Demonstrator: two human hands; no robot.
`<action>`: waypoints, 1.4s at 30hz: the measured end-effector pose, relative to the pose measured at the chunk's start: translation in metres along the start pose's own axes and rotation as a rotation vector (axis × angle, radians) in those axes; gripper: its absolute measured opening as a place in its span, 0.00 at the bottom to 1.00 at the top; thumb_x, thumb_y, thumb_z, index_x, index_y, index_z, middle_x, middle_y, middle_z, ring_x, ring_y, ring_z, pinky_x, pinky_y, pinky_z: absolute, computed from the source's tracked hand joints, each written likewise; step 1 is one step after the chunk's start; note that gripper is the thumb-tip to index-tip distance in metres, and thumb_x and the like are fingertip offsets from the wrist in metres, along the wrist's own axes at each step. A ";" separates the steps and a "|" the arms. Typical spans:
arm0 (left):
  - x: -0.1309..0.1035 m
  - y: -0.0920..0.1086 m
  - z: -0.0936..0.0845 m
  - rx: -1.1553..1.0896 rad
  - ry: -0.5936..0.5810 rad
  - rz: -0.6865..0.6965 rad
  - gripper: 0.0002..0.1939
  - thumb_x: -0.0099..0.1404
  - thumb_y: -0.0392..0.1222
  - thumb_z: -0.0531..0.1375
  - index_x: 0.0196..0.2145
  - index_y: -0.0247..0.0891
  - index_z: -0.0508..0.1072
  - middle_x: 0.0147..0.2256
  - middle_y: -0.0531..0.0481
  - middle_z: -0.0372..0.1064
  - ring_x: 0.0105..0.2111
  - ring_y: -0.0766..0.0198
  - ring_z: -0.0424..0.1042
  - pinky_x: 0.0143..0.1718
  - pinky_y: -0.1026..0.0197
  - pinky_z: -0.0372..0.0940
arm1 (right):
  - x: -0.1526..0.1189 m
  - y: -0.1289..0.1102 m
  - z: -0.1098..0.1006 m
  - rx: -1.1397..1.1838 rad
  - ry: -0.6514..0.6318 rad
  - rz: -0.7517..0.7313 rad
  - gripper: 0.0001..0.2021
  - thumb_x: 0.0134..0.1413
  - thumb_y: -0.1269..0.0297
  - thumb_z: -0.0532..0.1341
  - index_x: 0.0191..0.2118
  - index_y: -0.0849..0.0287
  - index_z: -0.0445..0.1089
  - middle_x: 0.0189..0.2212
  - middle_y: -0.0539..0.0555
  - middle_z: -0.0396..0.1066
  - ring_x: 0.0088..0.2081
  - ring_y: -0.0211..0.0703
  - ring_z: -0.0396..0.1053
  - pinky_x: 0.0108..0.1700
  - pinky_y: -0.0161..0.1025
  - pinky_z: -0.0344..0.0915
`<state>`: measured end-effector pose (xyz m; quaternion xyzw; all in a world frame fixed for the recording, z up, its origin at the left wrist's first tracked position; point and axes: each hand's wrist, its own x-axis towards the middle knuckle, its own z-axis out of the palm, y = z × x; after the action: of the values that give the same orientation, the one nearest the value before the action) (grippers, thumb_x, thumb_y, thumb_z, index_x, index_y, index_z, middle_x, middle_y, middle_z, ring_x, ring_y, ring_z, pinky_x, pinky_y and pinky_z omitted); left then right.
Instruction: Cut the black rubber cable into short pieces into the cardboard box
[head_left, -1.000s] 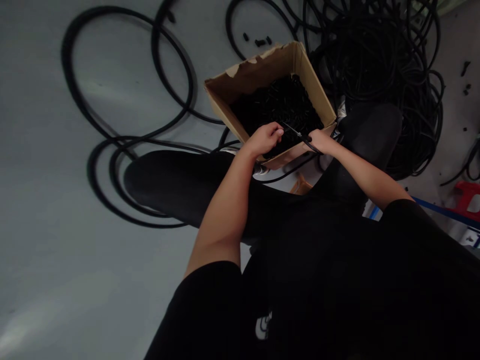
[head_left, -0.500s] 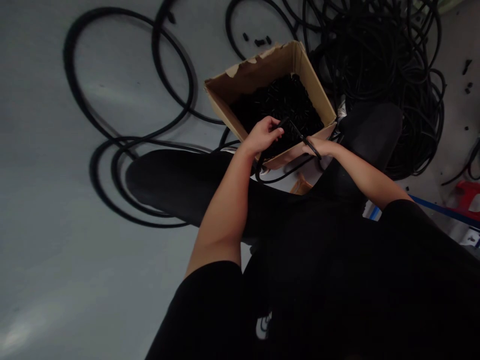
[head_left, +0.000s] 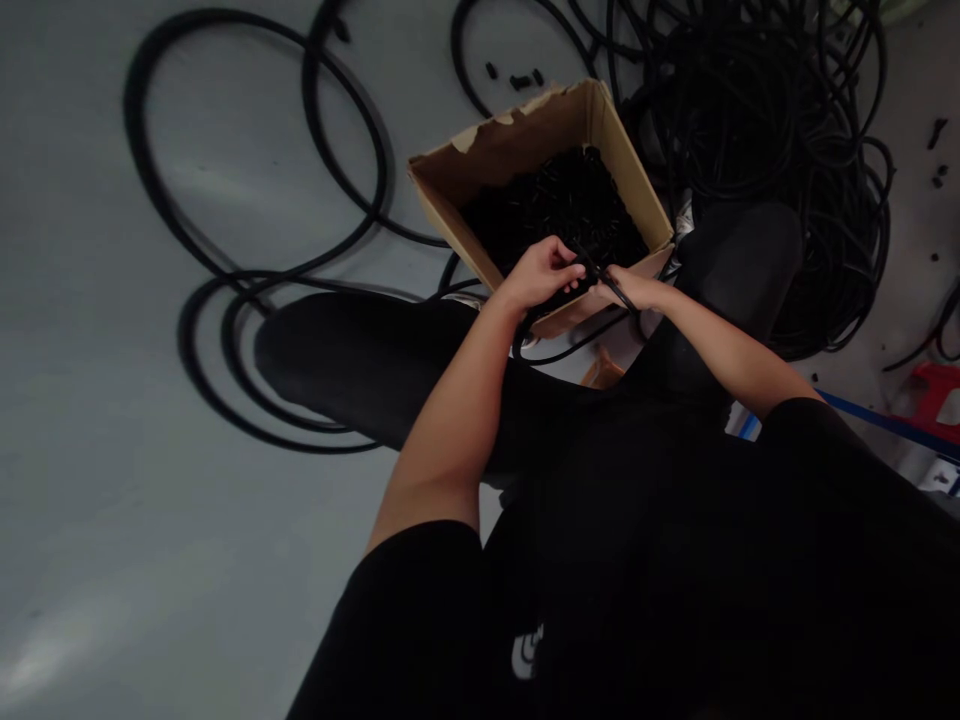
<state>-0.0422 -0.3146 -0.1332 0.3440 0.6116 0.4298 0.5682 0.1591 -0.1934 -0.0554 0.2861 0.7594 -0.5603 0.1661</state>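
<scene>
A cardboard box (head_left: 639, 180) stands open in front of me with a heap of small black pieces (head_left: 559, 200) inside. Over its near edge, my right hand (head_left: 628, 287) is closed around a black cable (head_left: 619, 294), whose end points to the upper left. My left hand (head_left: 546, 272) is beside that end, its fingers pinched together. Whatever they hold is dark and blends into the heap behind. Below the box, a loop of the black cable (head_left: 562, 356) hangs between my legs.
Loose loops of thick black cable (head_left: 139, 150) lie on the grey floor (head_left: 150, 560) at the left. A large tangled cable pile (head_left: 750, 120) sits at the upper right. Small black pieces (head_left: 519, 82) are scattered behind the box. A red object (head_left: 930, 400) is at the right edge.
My left hand has moved slightly right, closer to my right hand. The cable end has drawn nearer to the left fingers. The box has stayed put.
</scene>
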 end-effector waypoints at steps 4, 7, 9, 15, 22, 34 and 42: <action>-0.003 0.002 0.003 0.058 0.028 0.009 0.30 0.71 0.62 0.85 0.46 0.46 0.71 0.33 0.51 0.76 0.36 0.51 0.83 0.40 0.52 0.79 | -0.001 -0.005 0.000 -0.009 0.051 0.169 0.20 0.78 0.49 0.76 0.42 0.55 0.70 0.36 0.49 0.68 0.44 0.48 0.68 0.52 0.42 0.72; -0.006 0.008 0.004 0.120 0.086 0.055 0.27 0.71 0.58 0.85 0.48 0.46 0.74 0.35 0.50 0.76 0.41 0.47 0.85 0.44 0.50 0.80 | 0.001 -0.003 0.000 -0.028 0.097 0.213 0.23 0.79 0.43 0.76 0.46 0.56 0.72 0.38 0.50 0.69 0.45 0.48 0.69 0.55 0.42 0.73; -0.007 0.012 0.004 0.161 0.114 0.069 0.26 0.70 0.57 0.85 0.50 0.46 0.75 0.36 0.49 0.76 0.43 0.46 0.86 0.46 0.49 0.81 | 0.004 0.002 0.002 -0.037 0.148 0.238 0.26 0.77 0.38 0.78 0.51 0.57 0.72 0.40 0.51 0.71 0.47 0.50 0.70 0.58 0.45 0.75; -0.007 0.009 0.004 0.103 0.088 0.108 0.31 0.72 0.68 0.84 0.49 0.44 0.77 0.33 0.52 0.75 0.35 0.52 0.83 0.43 0.50 0.82 | 0.016 0.027 0.009 0.012 0.192 0.169 0.32 0.73 0.34 0.78 0.60 0.56 0.72 0.46 0.54 0.76 0.51 0.55 0.74 0.65 0.54 0.78; 0.003 -0.004 0.001 0.026 0.103 0.138 0.35 0.72 0.73 0.84 0.47 0.45 0.73 0.32 0.55 0.73 0.34 0.56 0.81 0.42 0.53 0.80 | 0.024 0.045 0.010 0.049 0.167 0.033 0.21 0.69 0.42 0.74 0.49 0.52 0.71 0.41 0.51 0.73 0.45 0.52 0.70 0.56 0.49 0.74; -0.003 0.007 -0.003 0.054 0.089 0.030 0.34 0.73 0.72 0.83 0.51 0.45 0.74 0.33 0.52 0.77 0.32 0.59 0.79 0.35 0.60 0.75 | 0.010 0.024 0.004 -0.024 0.262 0.047 0.10 0.65 0.52 0.66 0.40 0.51 0.69 0.31 0.48 0.68 0.40 0.49 0.69 0.49 0.44 0.65; -0.010 0.004 -0.013 0.198 0.100 -0.002 0.25 0.77 0.63 0.79 0.47 0.45 0.74 0.36 0.47 0.81 0.36 0.54 0.80 0.40 0.56 0.76 | 0.007 0.025 0.003 -0.051 0.255 0.112 0.08 0.63 0.58 0.68 0.38 0.51 0.68 0.30 0.47 0.67 0.38 0.47 0.67 0.48 0.42 0.63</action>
<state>-0.0545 -0.3242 -0.1258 0.3761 0.6790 0.3832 0.5006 0.1690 -0.1890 -0.0796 0.3925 0.7712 -0.4896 0.1066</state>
